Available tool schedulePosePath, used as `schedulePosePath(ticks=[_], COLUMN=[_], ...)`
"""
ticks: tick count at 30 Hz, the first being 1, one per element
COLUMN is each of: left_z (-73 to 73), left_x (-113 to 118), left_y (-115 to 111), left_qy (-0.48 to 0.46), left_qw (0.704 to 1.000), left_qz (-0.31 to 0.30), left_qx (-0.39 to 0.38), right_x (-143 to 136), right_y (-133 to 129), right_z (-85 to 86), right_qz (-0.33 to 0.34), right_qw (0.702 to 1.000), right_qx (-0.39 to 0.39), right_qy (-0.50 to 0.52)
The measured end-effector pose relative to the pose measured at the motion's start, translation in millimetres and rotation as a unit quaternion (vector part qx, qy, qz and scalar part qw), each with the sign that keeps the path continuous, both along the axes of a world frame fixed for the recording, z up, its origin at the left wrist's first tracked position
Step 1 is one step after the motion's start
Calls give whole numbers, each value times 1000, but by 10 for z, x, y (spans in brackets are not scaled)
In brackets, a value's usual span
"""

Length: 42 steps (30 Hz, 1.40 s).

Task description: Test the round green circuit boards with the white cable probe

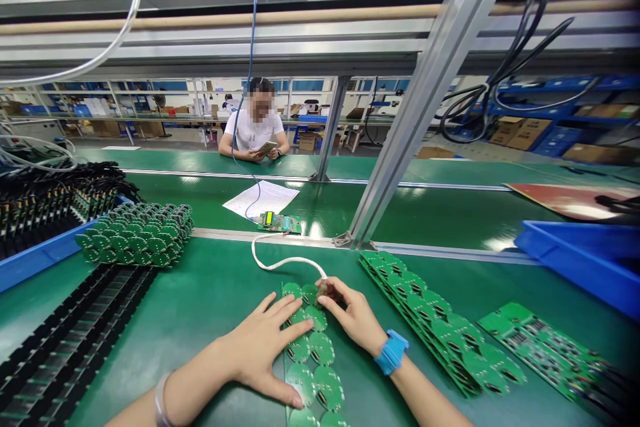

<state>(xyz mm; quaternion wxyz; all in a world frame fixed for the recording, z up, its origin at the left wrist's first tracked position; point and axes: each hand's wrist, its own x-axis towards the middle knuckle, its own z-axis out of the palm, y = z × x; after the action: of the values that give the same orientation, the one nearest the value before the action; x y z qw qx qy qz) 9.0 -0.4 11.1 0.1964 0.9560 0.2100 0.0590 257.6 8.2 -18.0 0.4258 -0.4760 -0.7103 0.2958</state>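
Observation:
A panel of round green circuit boards point(327, 387) lies lengthwise on the green bench in front of me. My left hand point(265, 340) rests on its left side with the fingers spread, holding nothing. Near the panel's far end, my right hand point(353, 313) pinches a small brownish connector point(323, 288) at the tip of a white cable point(290, 260). The connector is over one of the far round boards; whether it touches is hidden by my fingers. That cable runs back to a small circuit board with a lit yellow-green display point(270, 218).
Stacked round-board panels stand at left point(135, 233) and right point(430, 313). Black strips point(75, 340) lie at left, with a blue bin point(585, 260) at right. A metal post point(410, 100) rises beyond my right hand. Across the bench, a person point(255, 130) holds a phone.

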Motion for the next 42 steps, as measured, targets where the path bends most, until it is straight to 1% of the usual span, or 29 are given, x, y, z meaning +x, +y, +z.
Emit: schedulePosePath(ticks=[7, 17, 28, 42], left_z=[-7, 12, 36, 22], left_x=[7, 18, 21, 19], left_y=[3, -27, -24, -19], left_qy=[20, 13, 20, 16], left_qw=[1000, 1000, 1000, 1000], left_qz=[8, -24, -21, -18], left_qx=[13, -5, -5, -13], right_x=[-10, -11, -15, -22], right_y=[23, 11, 22, 15], right_z=[-38, -37, -26, -20], right_qz=[-14, -12, -11, -16], right_qw=[1000, 1000, 1000, 1000], right_qx=[-2, 4, 7, 2], right_qy=[3, 2, 2, 1])
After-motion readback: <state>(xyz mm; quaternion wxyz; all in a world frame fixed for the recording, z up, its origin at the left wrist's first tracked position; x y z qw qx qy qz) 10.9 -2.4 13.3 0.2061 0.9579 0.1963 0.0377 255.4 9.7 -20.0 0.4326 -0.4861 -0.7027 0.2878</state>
